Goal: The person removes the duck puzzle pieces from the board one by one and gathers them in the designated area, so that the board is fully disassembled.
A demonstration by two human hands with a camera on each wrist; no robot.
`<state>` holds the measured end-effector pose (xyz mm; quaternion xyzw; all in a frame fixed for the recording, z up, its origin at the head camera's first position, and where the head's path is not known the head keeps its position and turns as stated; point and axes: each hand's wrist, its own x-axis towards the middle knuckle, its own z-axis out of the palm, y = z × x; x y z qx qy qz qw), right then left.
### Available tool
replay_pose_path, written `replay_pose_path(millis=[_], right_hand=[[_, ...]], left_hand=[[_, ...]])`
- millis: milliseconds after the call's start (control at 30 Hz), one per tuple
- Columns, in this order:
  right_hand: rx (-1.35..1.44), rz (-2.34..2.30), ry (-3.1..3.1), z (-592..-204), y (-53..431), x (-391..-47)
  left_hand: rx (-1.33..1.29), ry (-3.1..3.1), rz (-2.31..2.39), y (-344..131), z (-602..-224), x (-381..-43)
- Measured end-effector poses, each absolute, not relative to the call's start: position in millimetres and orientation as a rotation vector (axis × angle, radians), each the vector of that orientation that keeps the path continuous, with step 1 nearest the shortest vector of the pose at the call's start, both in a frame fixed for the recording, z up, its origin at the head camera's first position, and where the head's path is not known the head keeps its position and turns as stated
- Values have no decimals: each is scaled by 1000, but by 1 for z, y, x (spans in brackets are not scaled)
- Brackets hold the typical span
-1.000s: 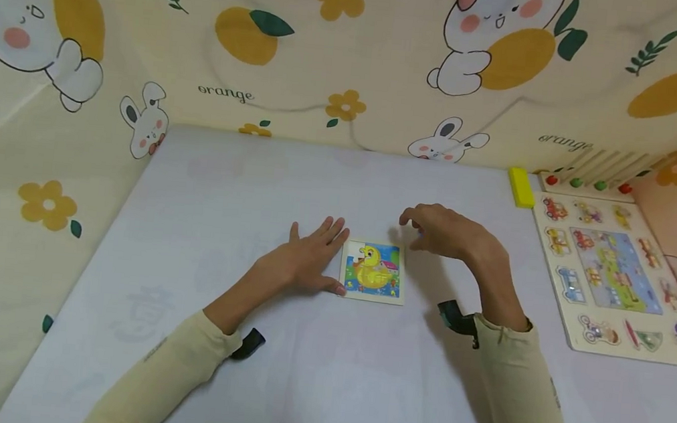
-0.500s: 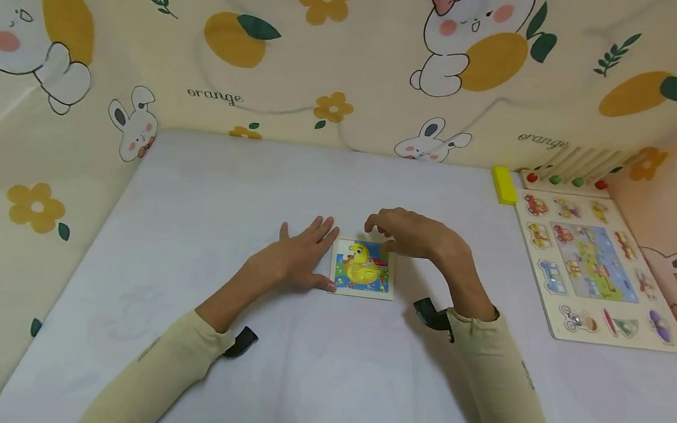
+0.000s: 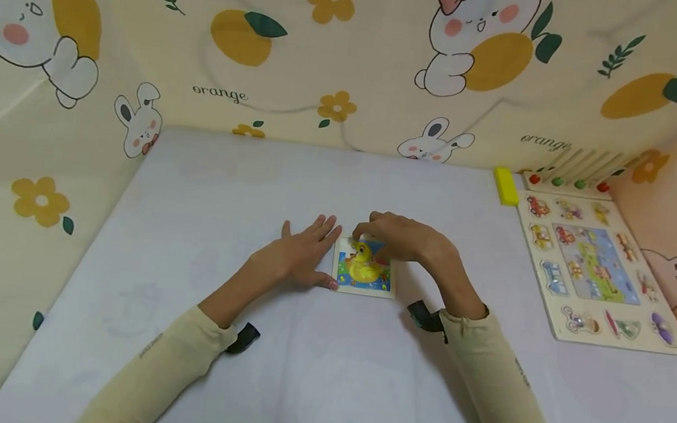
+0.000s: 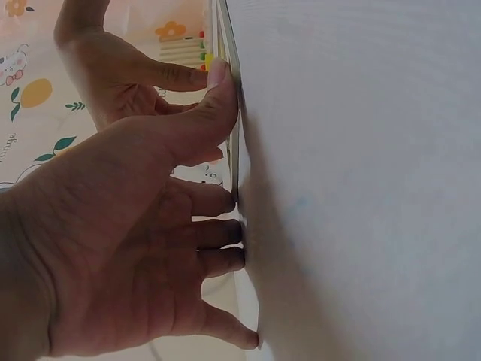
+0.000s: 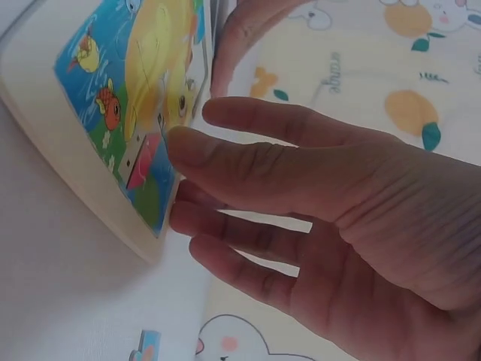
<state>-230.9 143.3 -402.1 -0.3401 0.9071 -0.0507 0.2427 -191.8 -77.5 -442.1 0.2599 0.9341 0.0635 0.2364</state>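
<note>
A small square duck jigsaw puzzle (image 3: 364,274) in a pale wooden frame lies on the white table. A pale patch shows left of the duck's head. My left hand (image 3: 298,258) is spread against the frame's left side, thumb at the near corner and fingertips on the table. My right hand (image 3: 404,237) hangs over the far right part of the puzzle, covering some of it. In the right wrist view its thumb (image 5: 194,150) overlaps the picture while the other fingers stay loosely extended near the frame's edge. Lower left there, a small blue puzzle piece (image 5: 149,346) is partly visible.
On the right lies a larger wooden picture board (image 3: 603,261) with vehicle pieces. Behind it stands a rack with thin rods and red and green beads (image 3: 569,184), beside a yellow block (image 3: 506,186). A patterned cloth (image 3: 304,54) rises along the back and left.
My right hand has moved left, from beside the puzzle to over its far right part. The left hand keeps its place at the frame's left side. The head view has shifted slightly.
</note>
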Motion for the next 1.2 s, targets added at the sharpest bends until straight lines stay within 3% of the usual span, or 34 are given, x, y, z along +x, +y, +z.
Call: replay_pose_path(millis=[767, 1200], right_hand=[[-943, 1, 2539, -411, 136, -228], [-886, -150, 2523, -413, 137, -237]], left_hand=[[671, 2551, 125, -74, -440, -194], [687, 2558, 98, -75, -441, -195]])
